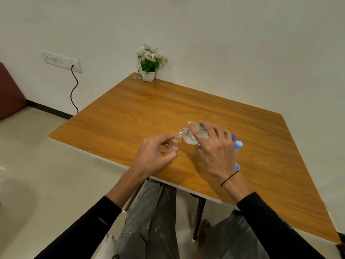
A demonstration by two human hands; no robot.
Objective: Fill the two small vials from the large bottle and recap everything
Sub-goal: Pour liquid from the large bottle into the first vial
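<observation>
over the near half of the wooden table (130, 109) i see both hands working close together. my left hand (155, 156) is closed around a small vial (175, 142), pinching it between thumb and fingertips; the vial is uncapped and tilted, its open mouth pointing up toward the right. my right hand (212, 146) is wrapped over the large bottle (192, 137), which lies tipped almost on its side with its uncapped neck aimed left and down. the bottle's mouth sits just beside the vial's mouth, nearly touching it; i cannot tell whether liquid is passing between them. pale liquid shows inside the bottle's body under my fingers.

just right of the bottle, partly behind my right hand, a second vial with a light blue cap (238, 145) stands on the table. nearer to me than that vial, a loose blue cap (237, 166) lies on the wood beside my right wrist. another bit of darker blue (233, 136) peeks out past my knuckles, too hidden to identify.

well beyond the bottle, at the table's far corner against the wall, stands a small white flower pot (148, 75).
</observation>
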